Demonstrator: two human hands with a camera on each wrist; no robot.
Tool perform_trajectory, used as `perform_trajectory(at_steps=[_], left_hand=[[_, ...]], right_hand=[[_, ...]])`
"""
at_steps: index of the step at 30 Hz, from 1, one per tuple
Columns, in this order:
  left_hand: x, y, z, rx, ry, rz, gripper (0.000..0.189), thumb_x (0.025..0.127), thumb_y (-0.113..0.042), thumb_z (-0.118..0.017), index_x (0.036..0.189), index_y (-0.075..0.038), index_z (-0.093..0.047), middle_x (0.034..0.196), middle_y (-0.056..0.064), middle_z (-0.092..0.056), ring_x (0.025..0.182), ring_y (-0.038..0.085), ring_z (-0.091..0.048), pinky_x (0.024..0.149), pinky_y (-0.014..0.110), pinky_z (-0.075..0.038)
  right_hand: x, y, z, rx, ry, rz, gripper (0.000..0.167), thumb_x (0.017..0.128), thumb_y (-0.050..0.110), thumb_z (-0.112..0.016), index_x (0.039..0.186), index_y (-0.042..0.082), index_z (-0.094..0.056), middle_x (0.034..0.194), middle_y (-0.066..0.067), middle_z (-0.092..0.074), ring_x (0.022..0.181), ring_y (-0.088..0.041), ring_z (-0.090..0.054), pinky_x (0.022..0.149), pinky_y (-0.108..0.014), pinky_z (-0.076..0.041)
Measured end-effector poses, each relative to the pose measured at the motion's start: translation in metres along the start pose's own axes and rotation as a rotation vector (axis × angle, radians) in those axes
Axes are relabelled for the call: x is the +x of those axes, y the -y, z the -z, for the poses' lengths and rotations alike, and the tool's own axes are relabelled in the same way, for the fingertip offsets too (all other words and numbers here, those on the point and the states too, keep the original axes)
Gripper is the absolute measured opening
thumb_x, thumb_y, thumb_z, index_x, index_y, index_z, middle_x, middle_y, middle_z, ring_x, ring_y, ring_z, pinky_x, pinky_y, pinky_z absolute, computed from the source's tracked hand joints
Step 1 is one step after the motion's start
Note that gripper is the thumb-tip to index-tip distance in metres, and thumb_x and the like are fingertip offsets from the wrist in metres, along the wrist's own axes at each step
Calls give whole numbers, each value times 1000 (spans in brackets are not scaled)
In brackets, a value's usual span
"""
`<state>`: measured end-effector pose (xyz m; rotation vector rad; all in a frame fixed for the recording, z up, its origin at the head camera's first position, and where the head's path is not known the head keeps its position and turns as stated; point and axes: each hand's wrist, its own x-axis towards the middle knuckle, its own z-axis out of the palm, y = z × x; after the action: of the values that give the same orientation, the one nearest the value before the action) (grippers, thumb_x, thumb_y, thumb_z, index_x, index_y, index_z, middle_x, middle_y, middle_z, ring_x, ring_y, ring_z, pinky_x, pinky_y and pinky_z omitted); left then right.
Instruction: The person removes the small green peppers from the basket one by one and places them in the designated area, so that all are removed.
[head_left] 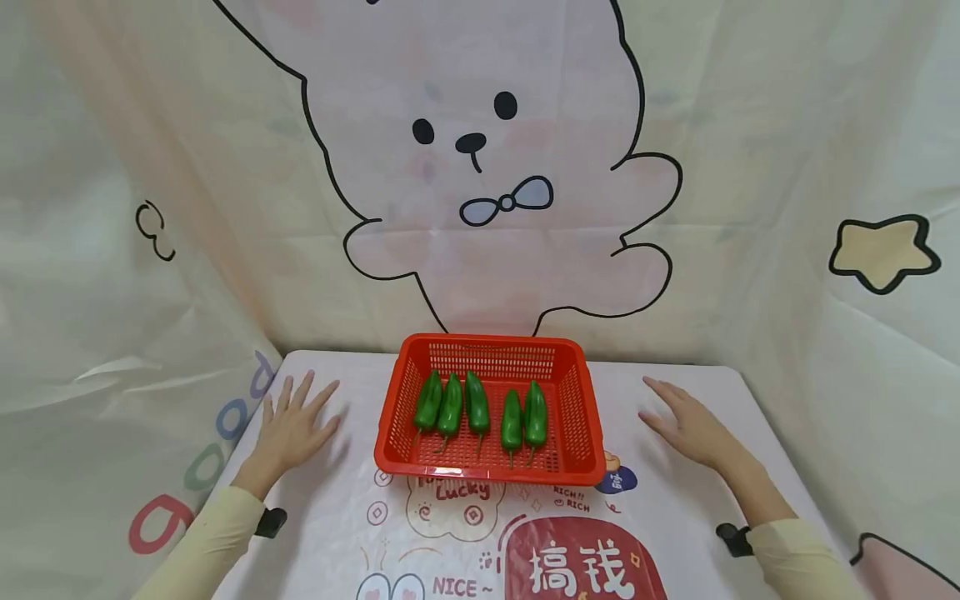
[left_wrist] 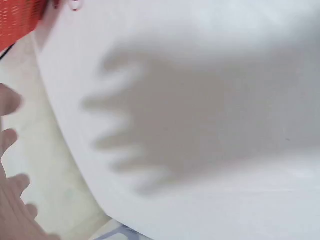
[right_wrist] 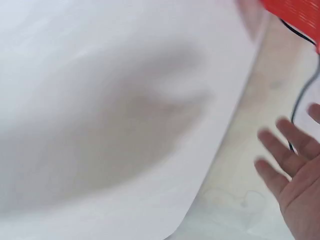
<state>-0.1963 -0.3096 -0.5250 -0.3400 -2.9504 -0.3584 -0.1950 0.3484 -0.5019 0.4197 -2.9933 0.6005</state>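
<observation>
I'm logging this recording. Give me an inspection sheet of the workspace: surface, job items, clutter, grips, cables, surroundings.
Surface: white table, printed with cartoons and lettering.
Job items: five green peppers in a red basket.
Clutter: nothing seen.
Grips: left grip and right grip raised over the table on either side of the basket, both holding nothing.
Cables: nothing seen.
Surroundings: cartoon-printed backdrop behind and at both sides.

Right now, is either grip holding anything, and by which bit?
Nothing is held: the left grip and the right grip are empty, on either side of the red plastic basket where five green chili peppers lie.
</observation>
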Motion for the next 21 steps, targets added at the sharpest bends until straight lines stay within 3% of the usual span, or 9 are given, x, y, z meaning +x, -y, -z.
perform_trajectory(at_steps=[4,7,10,16,21], left_hand=[[9,-6,8,-156,-27,-95,46,93,-16,-68,137,-3,-58,140,31,-50,129,55,-43,102,74,-32],[17,-13,14,-342,25,-98,39,95,-7,-66,132,3,-59,127,30,-60,114,50,-58,94,63,-48],[23,-21,19,-490,90,-49,35,98,-9,-64,131,1,-60,125,27,-63,107,47,-64,87,56,-55],[31,-36,18,-769,229,36,41,102,-22,-64,137,-2,-57,135,26,-57,118,46,-58,89,53,-55],[34,-53,1,-1028,337,186,55,100,-26,-68,148,-9,-48,141,25,-52,123,40,-56,95,53,-52]], right_hand=[[9,5,16,195,-18,13,49,101,28,-65,138,-3,-55,133,-28,-58,116,-48,-57,92,-65,-48],[15,9,24,275,-63,27,37,102,22,-65,129,-3,-62,124,-25,-64,107,-45,-64,87,-58,-54],[21,13,28,337,-78,30,34,103,23,-63,127,0,-65,121,-22,-66,105,-41,-66,85,-47,-58],[40,29,26,488,-91,79,32,104,20,-62,129,1,-64,122,-18,-67,105,-35,-67,83,-20,-53],[60,55,23,642,-70,105,36,102,16,-64,134,-1,-61,126,-20,-65,108,-35,-66,86,-22,-53]])
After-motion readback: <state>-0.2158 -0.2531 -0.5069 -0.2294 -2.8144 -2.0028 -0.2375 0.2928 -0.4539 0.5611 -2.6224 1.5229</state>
